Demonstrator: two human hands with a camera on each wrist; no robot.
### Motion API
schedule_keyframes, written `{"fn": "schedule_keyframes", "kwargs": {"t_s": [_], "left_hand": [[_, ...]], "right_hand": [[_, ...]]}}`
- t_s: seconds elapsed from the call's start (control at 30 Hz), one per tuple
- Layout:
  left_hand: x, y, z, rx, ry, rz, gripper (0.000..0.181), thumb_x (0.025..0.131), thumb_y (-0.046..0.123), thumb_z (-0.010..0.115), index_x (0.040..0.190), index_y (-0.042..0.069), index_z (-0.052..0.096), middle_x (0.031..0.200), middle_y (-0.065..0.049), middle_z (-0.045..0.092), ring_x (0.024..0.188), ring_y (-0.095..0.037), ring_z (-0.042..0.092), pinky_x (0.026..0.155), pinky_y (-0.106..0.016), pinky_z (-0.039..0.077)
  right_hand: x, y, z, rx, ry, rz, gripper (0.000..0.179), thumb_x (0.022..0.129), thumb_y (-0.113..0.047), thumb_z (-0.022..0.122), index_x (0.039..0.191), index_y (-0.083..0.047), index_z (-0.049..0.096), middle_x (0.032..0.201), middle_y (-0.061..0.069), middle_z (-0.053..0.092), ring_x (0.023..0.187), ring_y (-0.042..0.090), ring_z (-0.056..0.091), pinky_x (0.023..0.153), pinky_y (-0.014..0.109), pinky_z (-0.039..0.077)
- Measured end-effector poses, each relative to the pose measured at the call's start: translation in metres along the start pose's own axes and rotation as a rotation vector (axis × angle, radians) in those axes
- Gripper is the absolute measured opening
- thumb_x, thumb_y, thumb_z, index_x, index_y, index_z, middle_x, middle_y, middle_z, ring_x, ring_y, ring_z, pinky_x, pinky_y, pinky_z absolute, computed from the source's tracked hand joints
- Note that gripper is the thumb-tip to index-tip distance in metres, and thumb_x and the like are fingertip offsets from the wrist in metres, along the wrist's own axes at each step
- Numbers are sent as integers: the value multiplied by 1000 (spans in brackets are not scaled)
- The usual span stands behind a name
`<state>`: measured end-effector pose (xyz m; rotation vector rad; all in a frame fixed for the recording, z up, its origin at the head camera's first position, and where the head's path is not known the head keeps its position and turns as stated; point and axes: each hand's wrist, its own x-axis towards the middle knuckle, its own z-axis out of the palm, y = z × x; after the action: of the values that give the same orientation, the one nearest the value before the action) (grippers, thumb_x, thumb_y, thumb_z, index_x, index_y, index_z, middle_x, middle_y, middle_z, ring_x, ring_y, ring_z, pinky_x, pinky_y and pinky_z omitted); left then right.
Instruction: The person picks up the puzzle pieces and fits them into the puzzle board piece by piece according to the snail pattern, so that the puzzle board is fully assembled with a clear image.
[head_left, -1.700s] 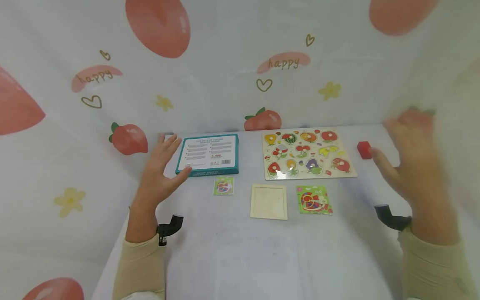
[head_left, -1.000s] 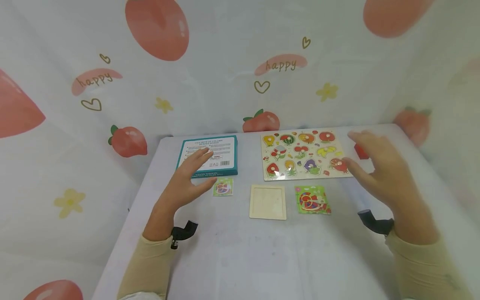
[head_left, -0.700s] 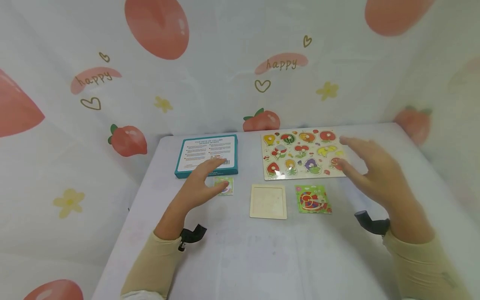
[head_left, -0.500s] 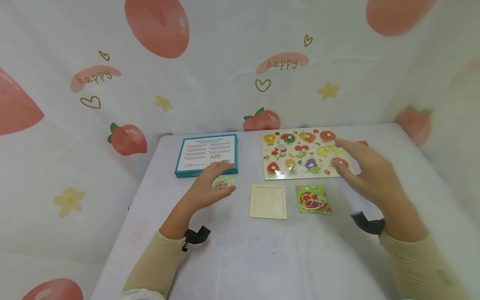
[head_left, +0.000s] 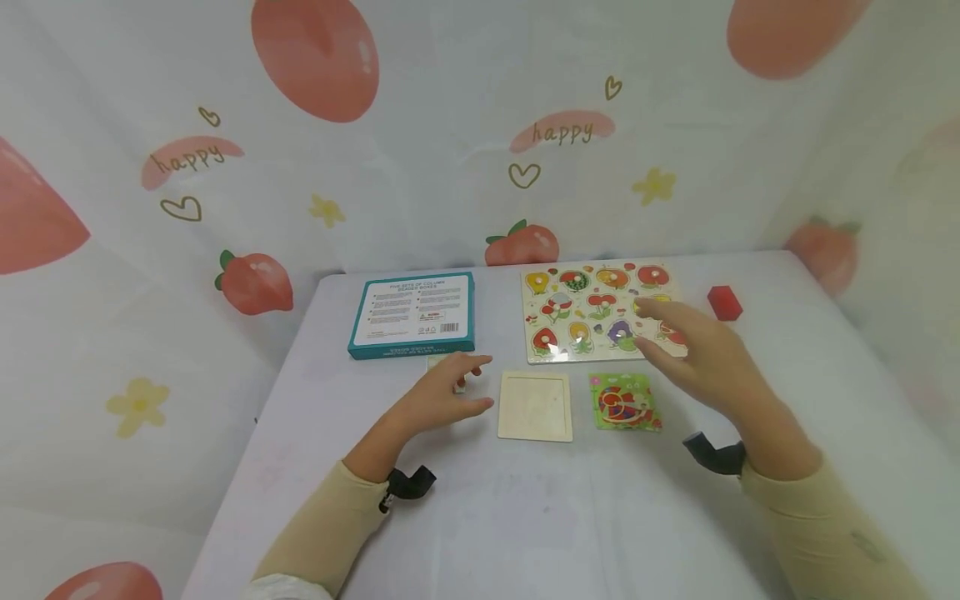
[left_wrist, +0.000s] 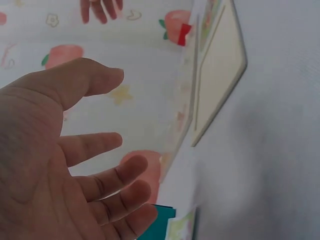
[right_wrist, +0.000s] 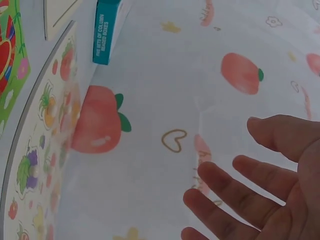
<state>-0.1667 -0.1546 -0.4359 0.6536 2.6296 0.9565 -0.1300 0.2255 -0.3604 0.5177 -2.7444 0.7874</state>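
Now both bare hands are closer together and nearer the person than in the earliest frame. The left hand (head_left: pixel 442 396) has come away from a flat teal-and-white cardboard box (head_left: pixel 414 310) and now covers most of a small square picture card (head_left: pixel 434 362) in the head view. The right hand (head_left: pixel 705 354) has shifted left, off a red faceted block (head_left: pixel 724 302), which shows fully again, and now hides the near right corner of a pale rectangular board of fruit pieces (head_left: pixel 588 315). The box, board and block have kept their places on the white-covered worktop (head_left: pixel 517 525).

Each grip is released and holds nothing: the fingers are spread and gently bent, the thumbs apart, and both wrist views show them in the air. A square pale wooden tray with a raised rim (head_left: pixel 535 407) lies flat between the hands, just right of the left fingertips and not touched. Just right of the tray, apart from it, lies a square green puzzle with a multicoloured snail (head_left: pixel 625 402), near the right thumb and on the person's side of the fruit board.
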Motion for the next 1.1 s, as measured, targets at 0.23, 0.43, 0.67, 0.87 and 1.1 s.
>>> {"fn": "schedule_keyframes", "kwargs": {"t_s": [0.23, 0.43, 0.67, 0.87, 1.1], "left_hand": [[5, -4, 13, 47, -52, -21, 71, 89, 37, 80, 152, 18, 53, 120, -1, 57, 102, -21, 51, 84, -36, 48], [5, -9, 24, 41, -98, 14, 71, 87, 34, 82, 150, 16, 54, 114, 0, 56, 101, -17, 51, 86, -36, 47], [5, -8, 29, 47, -124, 27, 73, 86, 38, 84, 149, 14, 55, 105, 1, 53, 95, -17, 49, 80, -35, 44], [7, -9, 31, 103, -132, 39, 73, 87, 36, 82, 150, 13, 54, 102, 2, 51, 94, -16, 48, 79, -33, 42], [9, -10, 34, 153, -130, 49, 76, 86, 37, 83, 150, 11, 53, 103, 2, 50, 93, -15, 46, 78, -32, 42]], "right_hand": [[5, 6, 15, 52, -71, 22, 58, 95, -25, 74, 147, -9, 55, 130, 13, 67, 124, 36, 58, 92, 59, 50], [11, 14, 28, 110, -192, 70, 51, 96, -28, 74, 142, -10, 60, 130, 13, 68, 118, 33, 62, 93, 59, 50], [13, 15, 41, 143, -276, 120, 53, 96, -28, 74, 142, -8, 60, 119, 12, 70, 114, 34, 64, 93, 59, 50], [16, 21, 56, 161, -334, 164, 49, 95, -22, 75, 139, -4, 62, 104, 5, 68, 101, 29, 63, 83, 47, 55], [18, 30, 68, 193, -457, 291, 47, 96, -25, 73, 136, -2, 64, 99, 4, 64, 84, 23, 55, 66, 33, 49]]}}
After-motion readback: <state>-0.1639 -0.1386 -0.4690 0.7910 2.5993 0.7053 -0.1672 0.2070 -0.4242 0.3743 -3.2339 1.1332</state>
